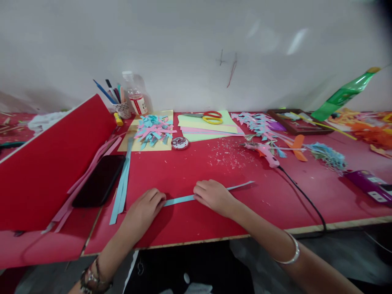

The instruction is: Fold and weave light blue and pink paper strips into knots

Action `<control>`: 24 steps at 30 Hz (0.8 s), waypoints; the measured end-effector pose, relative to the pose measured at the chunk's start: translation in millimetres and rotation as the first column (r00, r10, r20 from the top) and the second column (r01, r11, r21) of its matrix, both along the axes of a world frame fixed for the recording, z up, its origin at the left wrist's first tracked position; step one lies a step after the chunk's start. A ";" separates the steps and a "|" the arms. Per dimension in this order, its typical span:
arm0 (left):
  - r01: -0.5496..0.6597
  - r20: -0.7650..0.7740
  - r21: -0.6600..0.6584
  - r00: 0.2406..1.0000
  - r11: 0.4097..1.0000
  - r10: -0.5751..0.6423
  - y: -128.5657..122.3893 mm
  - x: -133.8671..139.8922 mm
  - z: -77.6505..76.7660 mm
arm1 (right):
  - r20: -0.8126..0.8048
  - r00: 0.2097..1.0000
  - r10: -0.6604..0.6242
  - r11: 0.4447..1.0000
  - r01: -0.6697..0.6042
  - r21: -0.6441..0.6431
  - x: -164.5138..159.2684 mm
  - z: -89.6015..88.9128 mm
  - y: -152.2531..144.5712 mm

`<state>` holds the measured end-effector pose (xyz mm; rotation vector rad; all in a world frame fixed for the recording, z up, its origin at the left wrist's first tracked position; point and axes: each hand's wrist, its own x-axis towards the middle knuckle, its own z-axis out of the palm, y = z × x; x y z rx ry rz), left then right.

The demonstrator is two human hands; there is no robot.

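A narrow light-blue paper strip (pixel 181 199) stretches across the red tabletop near its front edge. My left hand (pixel 150 204) is closed on the strip's left end. Farther along, my right hand (pixel 212 195) has its fingers curled over the strip, and the free end sticks out to the right past it. More blue paper strips (pixel 121 192) lie left of my left hand, beside a black phone (pixel 99 181). Pink paper strips (pixel 92 165) run along the phone's other side. Beyond my hands sits a pile of short blue and pink paper pieces (pixel 154 130).
A pink glue gun (pixel 263 152) with a black cord lies at right. Scissors (pixel 211 117) rest on coloured paper sheets (pixel 211 130) at the back. A red board (pixel 61 167) leans at left. A green bottle (pixel 343 96) tilts over a brown tray (pixel 298 121); a purple box (pixel 367 185) lies far right.
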<state>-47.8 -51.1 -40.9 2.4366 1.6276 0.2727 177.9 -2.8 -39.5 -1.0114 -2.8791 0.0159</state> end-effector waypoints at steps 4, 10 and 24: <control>0.074 -0.106 0.094 0.992 0.993 -0.064 -2.6 11.1 5.0 | -0.009 1.000 0.005 1.000 -0.005 0.011 0.2 -0.4 -0.3; 0.077 -0.064 0.098 0.995 0.992 -0.071 1.1 40.4 6.7 | -0.022 0.999 0.025 0.999 -0.024 0.037 0.4 -0.5 -1.6; -0.043 0.113 0.002 0.993 0.999 0.043 6.2 55.5 0.2 | -0.109 0.994 0.007 0.998 -0.013 -0.055 27.5 0.8 1.9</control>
